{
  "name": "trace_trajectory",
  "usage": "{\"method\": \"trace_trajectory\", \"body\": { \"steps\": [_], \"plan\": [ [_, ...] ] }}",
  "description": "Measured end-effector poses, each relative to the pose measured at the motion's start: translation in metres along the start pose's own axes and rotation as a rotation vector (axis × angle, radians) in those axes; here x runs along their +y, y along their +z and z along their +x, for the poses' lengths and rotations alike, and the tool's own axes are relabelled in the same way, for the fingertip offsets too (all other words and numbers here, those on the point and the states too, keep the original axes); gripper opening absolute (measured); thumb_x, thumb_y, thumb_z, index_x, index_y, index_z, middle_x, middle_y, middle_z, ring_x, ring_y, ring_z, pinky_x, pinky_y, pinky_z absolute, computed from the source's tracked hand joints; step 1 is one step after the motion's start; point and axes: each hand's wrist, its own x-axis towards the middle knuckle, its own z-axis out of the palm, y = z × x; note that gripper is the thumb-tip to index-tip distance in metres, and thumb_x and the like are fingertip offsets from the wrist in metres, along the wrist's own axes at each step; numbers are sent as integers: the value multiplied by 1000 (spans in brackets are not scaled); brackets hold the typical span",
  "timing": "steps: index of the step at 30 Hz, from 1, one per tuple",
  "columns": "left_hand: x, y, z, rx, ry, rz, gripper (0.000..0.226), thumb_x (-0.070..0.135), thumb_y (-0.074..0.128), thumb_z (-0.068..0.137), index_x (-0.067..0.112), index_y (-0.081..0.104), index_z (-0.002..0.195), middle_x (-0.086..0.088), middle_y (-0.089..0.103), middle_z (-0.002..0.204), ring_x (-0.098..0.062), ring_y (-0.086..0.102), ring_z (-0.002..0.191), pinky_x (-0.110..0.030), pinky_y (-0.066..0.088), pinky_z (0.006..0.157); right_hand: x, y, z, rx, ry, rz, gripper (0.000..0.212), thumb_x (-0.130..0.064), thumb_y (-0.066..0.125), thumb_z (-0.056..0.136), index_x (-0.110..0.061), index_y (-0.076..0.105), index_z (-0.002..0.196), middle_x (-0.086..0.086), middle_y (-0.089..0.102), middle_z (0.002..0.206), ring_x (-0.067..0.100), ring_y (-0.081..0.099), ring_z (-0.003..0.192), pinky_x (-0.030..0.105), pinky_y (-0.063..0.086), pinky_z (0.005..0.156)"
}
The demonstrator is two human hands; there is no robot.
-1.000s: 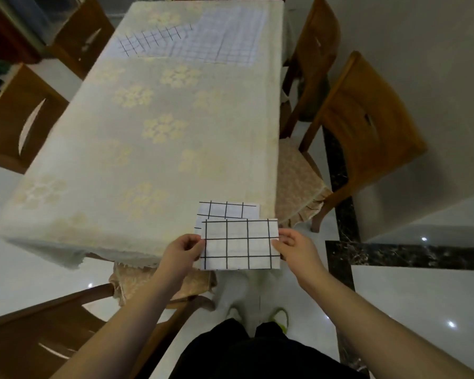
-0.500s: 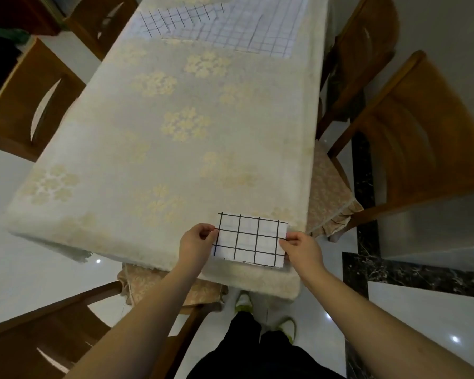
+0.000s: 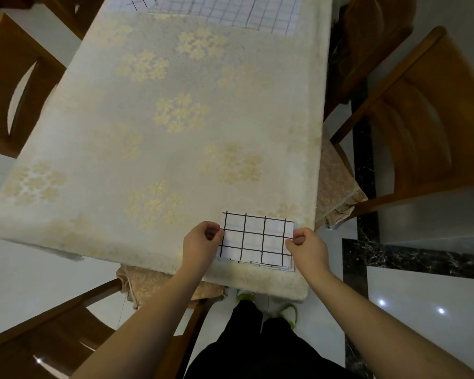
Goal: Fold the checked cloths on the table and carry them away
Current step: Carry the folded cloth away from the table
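Black trousers [image 3: 260, 348] fill the bottom centre of the frame, with green-trimmed shoes [image 3: 286, 313] showing just above them on the pale glossy floor [image 3: 422, 296]. Two bare forearms rise from the lower corners towards the near edge of the worktop [image 3: 148, 242].

The left hand [image 3: 200, 242] pinches the left edge of a small folded checked cloth [image 3: 257, 239], thumb and fingers curled onto it. The right hand [image 3: 307, 246] pinches the right edge in the same way. The folded cloth lies flat on the worktop in the lower centre-right of the frame, close to the near right corner. It is white with a bold black grid, and at its near edge several layers peek out in a slightly uneven stack.

The worktop wears a cream tablecloth [image 3: 175, 113] patterned with pale yellow flower clusters, running up the middle of the frame. At the top edge, well apart from the hands, a larger checked cloth [image 3: 246, 12] lies spread out with a finer-looking grid, and it is partly cut off by the frame.

Wooden chairs stand around: one at lower left [image 3: 39, 337], one at left [image 3: 14, 86], one at right [image 3: 427, 119] with a beige seat cushion [image 3: 337, 192], and another at upper right [image 3: 372, 42]. A dark marble strip [image 3: 411, 255] crosses the floor on the right.
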Motion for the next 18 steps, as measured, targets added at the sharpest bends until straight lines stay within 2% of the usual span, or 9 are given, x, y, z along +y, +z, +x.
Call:
{"method": "trace_trajectory", "body": {
  "steps": [2, 4, 7, 9, 11, 14, 18],
  "plan": [
    [0, 0, -1, 24, 29, -12, 17, 31, 65, 91, 18, 66, 102, 9, 65, 81, -5, 61, 73, -17, 47, 64, 0, 1, -2, 31, 33, -21, 22, -21, 67, 89, -13, 59, 108, 1, 58, 96, 15, 54, 76, 27, 40, 63],
    [1, 1, -1, 70, 105, 1, 20, 31, 61, 94, 17, 62, 106, 5, 61, 87, -10, 59, 75, -19, 46, 65, -1, 3, -7, 114, -1, -147, 22, -28, 62, 91, -16, 55, 108, 2, 54, 102, 18, 54, 79, 30, 41, 65],
    [-2, 8, 4, 129, 448, 215, 32, 29, 56, 96, 12, 58, 122, -5, 58, 117, -19, 57, 105, -34, 48, 88, -3, 13, -17, 256, -274, -342, 17, -26, 59, 92, -15, 57, 105, 2, 57, 102, 22, 55, 94, 36, 42, 81],
    [-8, 16, 10, 94, 697, 429, 46, 32, 46, 98, 10, 49, 139, -9, 49, 143, -24, 45, 133, -39, 38, 106, -7, 28, -18, 282, -446, -393, 24, -24, 55, 93, -15, 59, 115, 3, 60, 113, 24, 53, 107, 38, 39, 93],
    [-12, 24, 16, 18, 850, 563, 54, 31, 36, 101, 9, 34, 151, -9, 30, 159, -23, 24, 148, -39, 22, 119, -17, 47, -13, 266, -566, -483, 39, -25, 44, 94, -12, 55, 130, 6, 59, 129, 25, 51, 122, 38, 33, 104],
    [-16, 33, 22, -74, 922, 645, 54, 32, 27, 104, 6, 27, 152, -9, 21, 161, -22, 15, 151, -43, 19, 121, -28, 73, -3, 131, -621, -667, 56, -27, 28, 95, -4, 45, 143, 11, 47, 148, 26, 41, 138, 38, 20, 114],
    [-21, 39, 24, -128, 905, 685, 55, 32, 28, 104, 7, 26, 153, -9, 22, 161, -21, 15, 151, -45, 23, 120, -17, 86, 6, 61, -552, -750, 59, -33, 22, 98, -3, 38, 147, 10, 34, 156, 23, 31, 144, 39, 16, 116]
  ]
}}
